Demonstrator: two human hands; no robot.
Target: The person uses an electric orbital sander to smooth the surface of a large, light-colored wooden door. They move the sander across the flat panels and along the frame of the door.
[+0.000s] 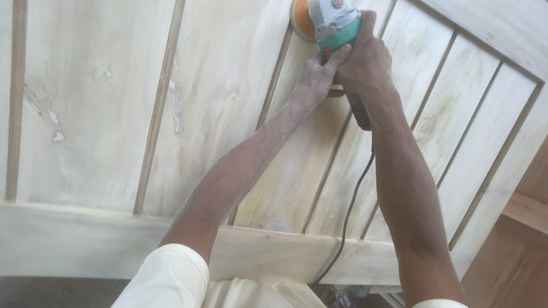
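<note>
Both hands are wrapped on the power sander [334, 25], right up at the top edge of the head view. Right hand [365, 60] is clamped over the green-and-grey body from above, fingers curled round it, wrist straight behind. Left hand [317, 77] comes in from below and left, dusty, thumb pressed up against the green housing, the remaining fingers tucked under where I can't quite make them out. Orange sanding disc [301, 20] sits flat on the pale wooden door panel [97, 114], just beside one of the thin raised battens [157, 108]. Red-and-black handle end pokes out below the right wrist, and the black power cord [348, 211] drops between the forearms over the bottom rail [68, 239]. Cream sleeves [171, 279] show at the bottom.
</note>
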